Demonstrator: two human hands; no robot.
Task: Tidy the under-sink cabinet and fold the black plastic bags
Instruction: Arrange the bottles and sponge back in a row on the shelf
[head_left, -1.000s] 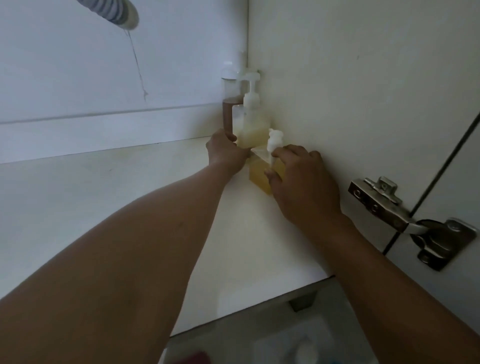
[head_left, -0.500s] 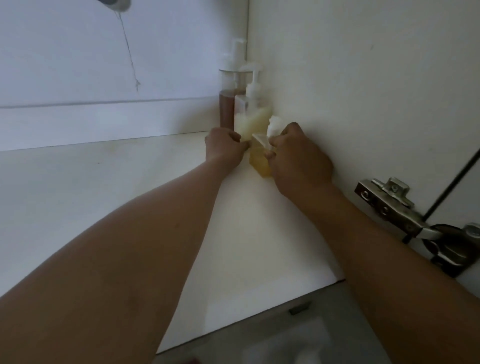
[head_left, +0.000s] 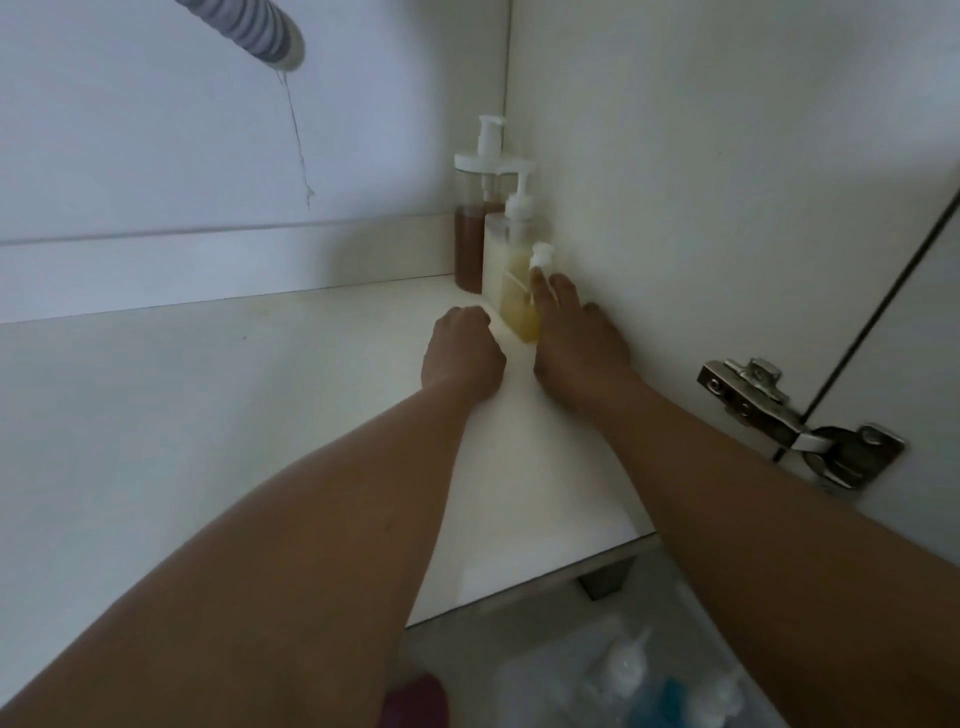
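Bottles with pumps are lined up in the back right corner of the cabinet floor (head_left: 208, 395), against the side wall (head_left: 727, 156): a brown bottle (head_left: 470, 249) hindmost, a pale bottle (head_left: 500, 260) next, a small yellow bottle (head_left: 522, 318) in front. The small yellow bottle is touched near its pump by the straightened fingers (head_left: 540, 287) of the right hand (head_left: 576, 343). The left hand (head_left: 462, 353) is clenched just left of it, with nothing held. A metal hinge (head_left: 800, 421) is seen at the right.

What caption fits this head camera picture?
Right hand touches the small yellow bottle in the cabinet corner; left hand curled nearby.
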